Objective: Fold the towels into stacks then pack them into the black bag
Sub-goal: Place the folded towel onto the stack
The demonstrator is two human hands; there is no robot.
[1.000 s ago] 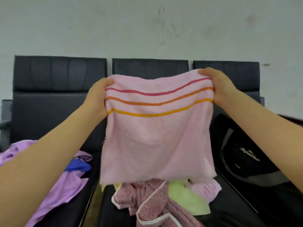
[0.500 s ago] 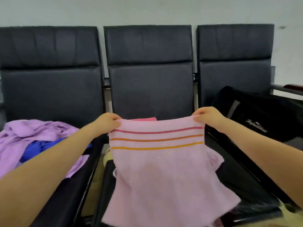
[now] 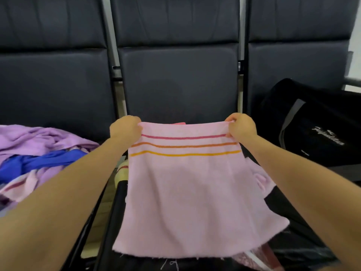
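Observation:
I hold a pink towel [image 3: 191,200] with red, orange and yellow stripes spread flat over the middle seat. My left hand [image 3: 125,131] grips its far left corner and my right hand [image 3: 241,127] pinches its far right corner. The towel covers most of a pile of other towels; pink edges [image 3: 259,178] and a patterned one [image 3: 256,259] peek out beside and below it. The black bag [image 3: 312,126] with white lettering stands on the right seat, beside my right arm.
A row of dark padded chairs [image 3: 175,79] fills the background. On the left seat lies a heap of purple cloth [image 3: 33,137], a blue cloth [image 3: 45,163] and a pink striped towel [image 3: 21,186]. A gap [image 3: 105,202] separates the left and middle seats.
My hands have come down from chest height and lowered the pink towel over the middle seat, so it now lies nearly flat over the pile. The view has tilted downward.

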